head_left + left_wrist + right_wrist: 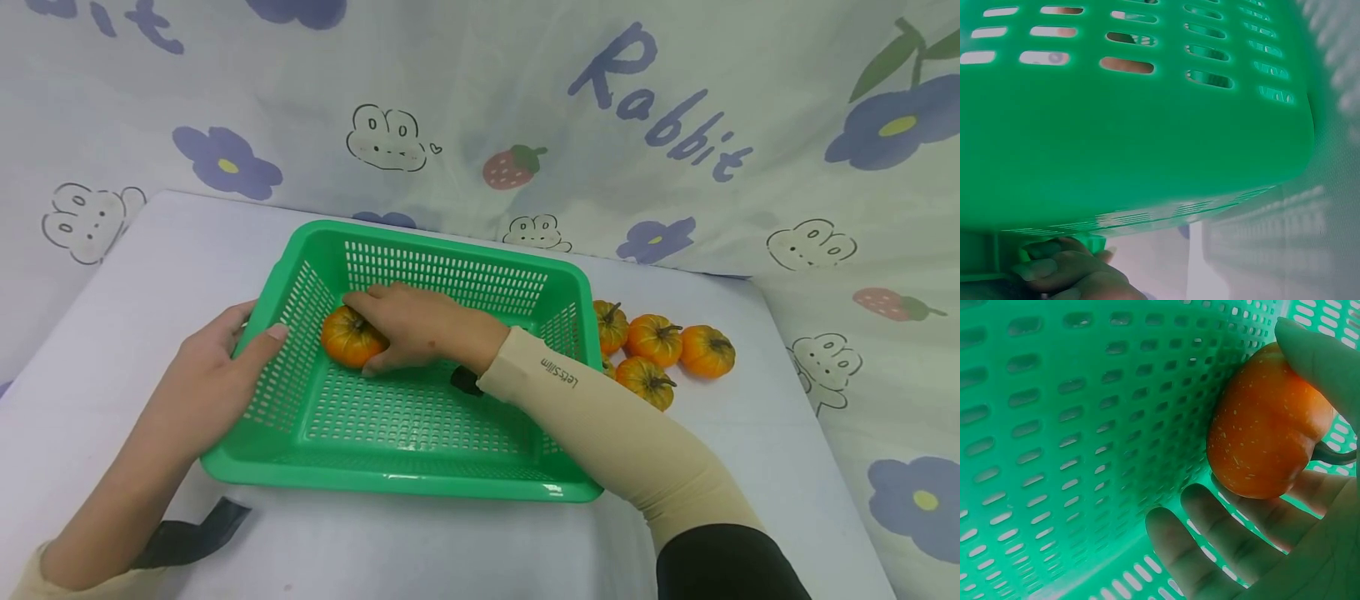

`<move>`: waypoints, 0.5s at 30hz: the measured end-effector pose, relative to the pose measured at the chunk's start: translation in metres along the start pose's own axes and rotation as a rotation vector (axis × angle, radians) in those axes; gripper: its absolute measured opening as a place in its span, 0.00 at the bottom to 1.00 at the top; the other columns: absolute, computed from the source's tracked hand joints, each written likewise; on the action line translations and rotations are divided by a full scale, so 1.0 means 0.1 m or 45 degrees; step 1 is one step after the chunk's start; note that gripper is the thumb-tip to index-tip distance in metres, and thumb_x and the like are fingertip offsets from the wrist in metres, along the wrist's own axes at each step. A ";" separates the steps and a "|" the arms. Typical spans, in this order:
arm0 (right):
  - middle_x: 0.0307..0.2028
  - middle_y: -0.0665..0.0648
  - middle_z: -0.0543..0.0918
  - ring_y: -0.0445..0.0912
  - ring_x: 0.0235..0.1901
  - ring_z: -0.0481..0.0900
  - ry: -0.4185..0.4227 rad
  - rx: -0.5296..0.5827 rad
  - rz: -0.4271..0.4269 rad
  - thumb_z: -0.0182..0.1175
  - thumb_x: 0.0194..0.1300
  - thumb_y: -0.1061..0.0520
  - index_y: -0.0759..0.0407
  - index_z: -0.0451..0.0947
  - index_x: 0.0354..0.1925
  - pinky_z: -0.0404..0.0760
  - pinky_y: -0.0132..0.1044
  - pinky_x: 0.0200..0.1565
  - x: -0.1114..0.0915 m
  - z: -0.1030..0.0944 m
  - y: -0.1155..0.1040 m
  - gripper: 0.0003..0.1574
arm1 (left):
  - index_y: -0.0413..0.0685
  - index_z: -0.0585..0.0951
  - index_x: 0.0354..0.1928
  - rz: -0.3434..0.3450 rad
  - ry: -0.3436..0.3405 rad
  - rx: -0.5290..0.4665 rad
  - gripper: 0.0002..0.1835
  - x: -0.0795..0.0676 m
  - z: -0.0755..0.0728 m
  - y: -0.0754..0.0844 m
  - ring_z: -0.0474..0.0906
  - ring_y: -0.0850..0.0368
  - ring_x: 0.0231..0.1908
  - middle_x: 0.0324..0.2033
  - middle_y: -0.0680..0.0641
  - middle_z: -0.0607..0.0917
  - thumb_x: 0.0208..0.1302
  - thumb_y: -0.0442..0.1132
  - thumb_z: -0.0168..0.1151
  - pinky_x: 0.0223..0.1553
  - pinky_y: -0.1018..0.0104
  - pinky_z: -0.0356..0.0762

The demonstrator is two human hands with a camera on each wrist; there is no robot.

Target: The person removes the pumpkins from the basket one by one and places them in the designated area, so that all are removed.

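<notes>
A green plastic basket (405, 482) with slotted walls stands on the white table. Inside it, at the left end, is a small orange pumpkin (351, 337) with a dark stem. My right hand (412, 325) reaches into the basket and holds this pumpkin, thumb on one side and fingers on the other. In the right wrist view the pumpkin (1266, 425) is close against the slotted wall. My left hand (217, 375) grips the basket's left rim, thumb over the edge. From the left wrist, the fingers (1085, 275) show under the rim beside the outer wall.
Several more orange pumpkins (654, 340) sit on the table just right of the basket, one partly hidden by its rim. A printed cloth (450, 100) hangs behind the table (780, 467). Dark straps show near both wrists.
</notes>
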State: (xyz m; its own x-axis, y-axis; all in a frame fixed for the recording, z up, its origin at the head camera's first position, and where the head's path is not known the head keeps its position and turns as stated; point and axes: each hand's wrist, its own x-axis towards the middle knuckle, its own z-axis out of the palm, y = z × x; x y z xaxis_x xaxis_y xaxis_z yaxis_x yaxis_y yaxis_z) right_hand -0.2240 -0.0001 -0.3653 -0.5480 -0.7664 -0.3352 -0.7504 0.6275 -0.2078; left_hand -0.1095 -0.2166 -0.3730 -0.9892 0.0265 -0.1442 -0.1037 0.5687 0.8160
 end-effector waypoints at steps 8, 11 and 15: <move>0.69 0.54 0.73 0.46 0.62 0.73 0.000 0.005 -0.005 0.71 0.65 0.34 0.52 0.56 0.81 0.76 0.39 0.61 0.00 0.00 0.00 0.59 | 0.33 0.55 0.80 0.008 0.004 0.003 0.37 0.00 0.00 -0.01 0.86 0.48 0.33 0.51 0.26 0.82 0.84 0.53 0.44 0.25 0.58 0.85; 0.68 0.53 0.73 0.46 0.62 0.73 -0.005 0.006 -0.004 0.71 0.65 0.34 0.51 0.56 0.81 0.76 0.39 0.60 0.00 0.00 0.00 0.58 | 0.34 0.55 0.80 0.005 0.005 0.005 0.37 0.00 0.00 -0.01 0.86 0.48 0.33 0.51 0.26 0.82 0.84 0.53 0.44 0.25 0.58 0.85; 0.68 0.53 0.73 0.45 0.62 0.73 -0.009 0.007 0.001 0.71 0.65 0.34 0.51 0.56 0.81 0.76 0.38 0.60 0.00 -0.01 0.00 0.58 | 0.33 0.55 0.80 0.004 0.010 0.010 0.37 0.00 0.01 -0.01 0.86 0.48 0.33 0.51 0.26 0.82 0.84 0.53 0.44 0.25 0.58 0.85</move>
State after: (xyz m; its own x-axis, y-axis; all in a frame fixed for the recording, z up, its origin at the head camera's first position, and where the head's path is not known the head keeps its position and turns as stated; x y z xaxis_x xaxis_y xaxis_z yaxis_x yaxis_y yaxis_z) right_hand -0.2238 0.0000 -0.3643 -0.5460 -0.7650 -0.3415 -0.7481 0.6287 -0.2123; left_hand -0.1094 -0.2165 -0.3739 -0.9903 0.0218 -0.1371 -0.0998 0.5749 0.8121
